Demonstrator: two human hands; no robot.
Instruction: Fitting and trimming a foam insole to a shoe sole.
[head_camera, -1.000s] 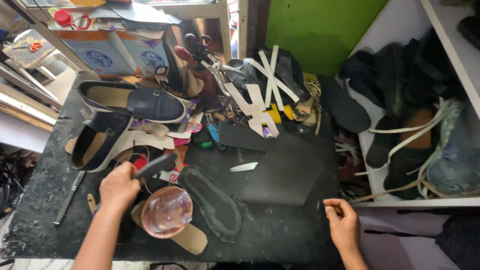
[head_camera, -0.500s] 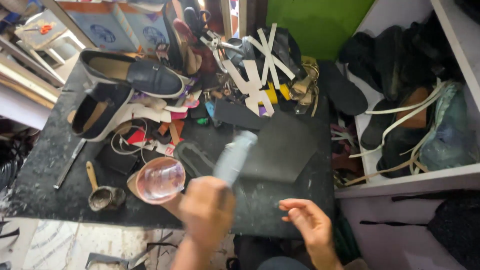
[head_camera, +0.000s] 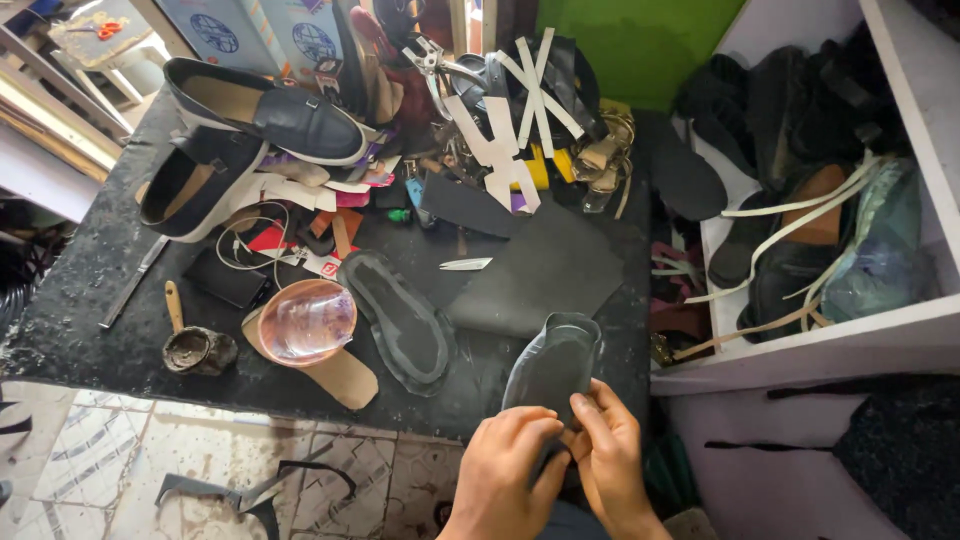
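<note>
— We now hold the dark grey rubber shoe sole (head_camera: 552, 368) in both hands, lifted off the black worktop (head_camera: 90, 290).
— Yes: left hand (head_camera: 505, 468) and right hand (head_camera: 610, 455) pinch its heel end, possibly flexing it.

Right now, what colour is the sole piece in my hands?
Dark grey, almost black; the sole piece shows best in the head view.

- The left hand (head_camera: 508, 462) sits low in the view, fingers curled inward and closed, knuckles facing up.
- The right hand (head_camera: 608, 448) lies just beside it, touching it at the fingertips, with its fingers bent and pinched together.
- Both bare forearms rise from the bottom edge, converging so the hands meet at the middle.
</note>
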